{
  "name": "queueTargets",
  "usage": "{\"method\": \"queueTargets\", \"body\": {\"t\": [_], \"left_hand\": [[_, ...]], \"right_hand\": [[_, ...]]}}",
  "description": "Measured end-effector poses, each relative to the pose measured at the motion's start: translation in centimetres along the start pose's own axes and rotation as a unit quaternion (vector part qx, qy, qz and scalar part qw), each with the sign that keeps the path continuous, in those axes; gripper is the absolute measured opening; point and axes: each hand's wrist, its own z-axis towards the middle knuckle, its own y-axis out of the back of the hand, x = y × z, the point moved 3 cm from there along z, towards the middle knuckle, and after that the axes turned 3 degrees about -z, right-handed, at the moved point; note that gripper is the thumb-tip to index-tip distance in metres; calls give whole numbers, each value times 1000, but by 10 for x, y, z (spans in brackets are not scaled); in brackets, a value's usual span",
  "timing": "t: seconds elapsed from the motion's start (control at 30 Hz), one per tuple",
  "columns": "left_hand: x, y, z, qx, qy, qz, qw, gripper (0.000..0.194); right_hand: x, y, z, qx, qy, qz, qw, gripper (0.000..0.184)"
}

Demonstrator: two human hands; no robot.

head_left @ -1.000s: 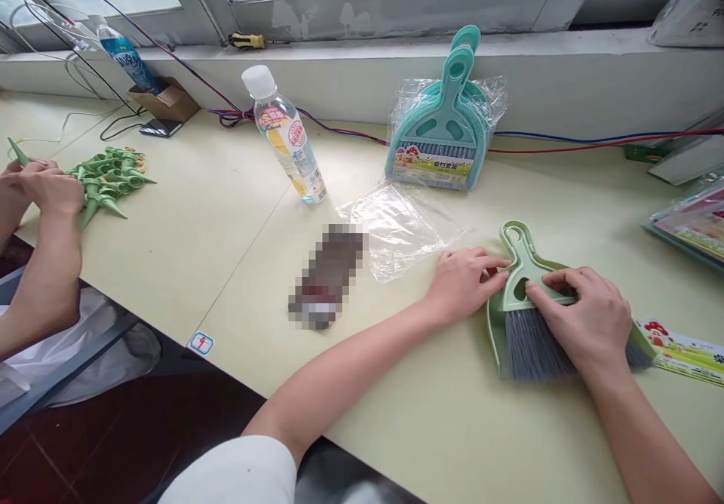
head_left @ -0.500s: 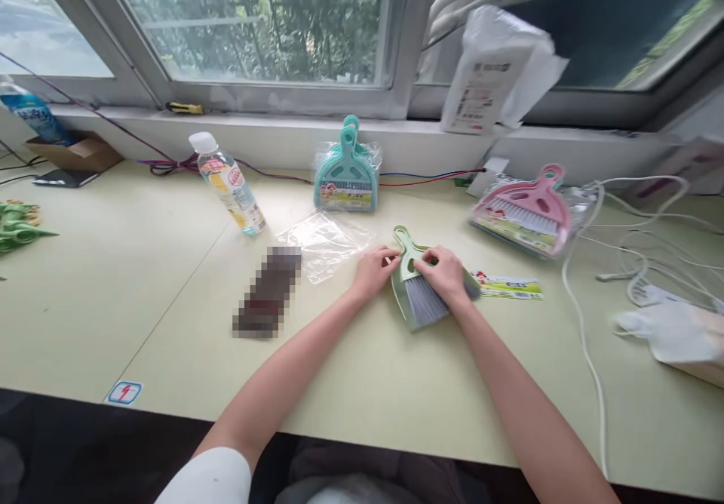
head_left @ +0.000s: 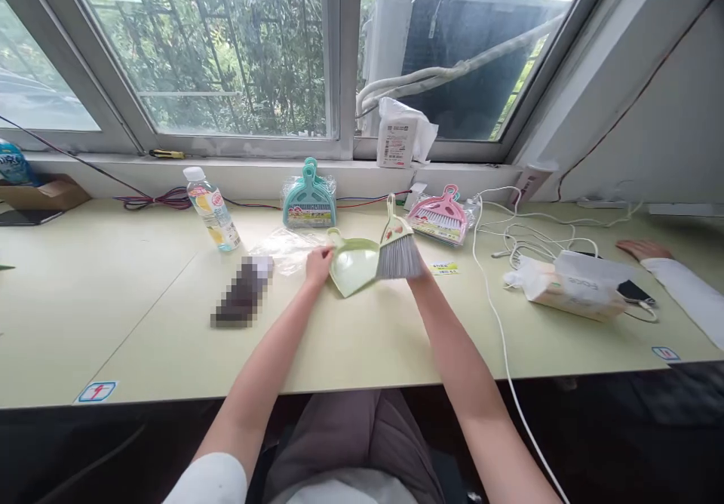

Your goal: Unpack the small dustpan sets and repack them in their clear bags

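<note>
A small pale green dustpan (head_left: 354, 263) lies on the cream table (head_left: 367, 338). My left hand (head_left: 319, 263) is closed on its handle at the left. My right hand (head_left: 415, 274) holds the matching little brush (head_left: 397, 250) upright just right of the pan, grey bristles down, handle pointing away; the brush hides most of that hand. An empty clear plastic bag (head_left: 283, 248) lies just left of the pan. A printed paper label (head_left: 443, 268) lies right of the brush.
Packed teal (head_left: 308, 201) and pink (head_left: 440, 217) dustpan sets sit near the window sill. A drink bottle (head_left: 211, 209) stands at the left. White cables (head_left: 520, 236) and a tissue pack (head_left: 571, 287) lie at the right, beside another person's hand (head_left: 642, 248).
The brush has been lifted out of the dustpan and now stands apart in my right hand. The camera has pulled back and tilted up, showing more table and window.
</note>
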Motion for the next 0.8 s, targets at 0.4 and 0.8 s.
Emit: {"method": "queueTargets", "body": {"t": [0.4, 0.8], "left_hand": [[5, 9, 9, -9, 9, -60, 998, 25], [-5, 15, -4, -25, 43, -88, 995, 29]], "right_hand": [[-57, 25, -5, -59, -165, -257, 950, 28], [-52, 18, -13, -61, -131, -308, 940, 33]]}}
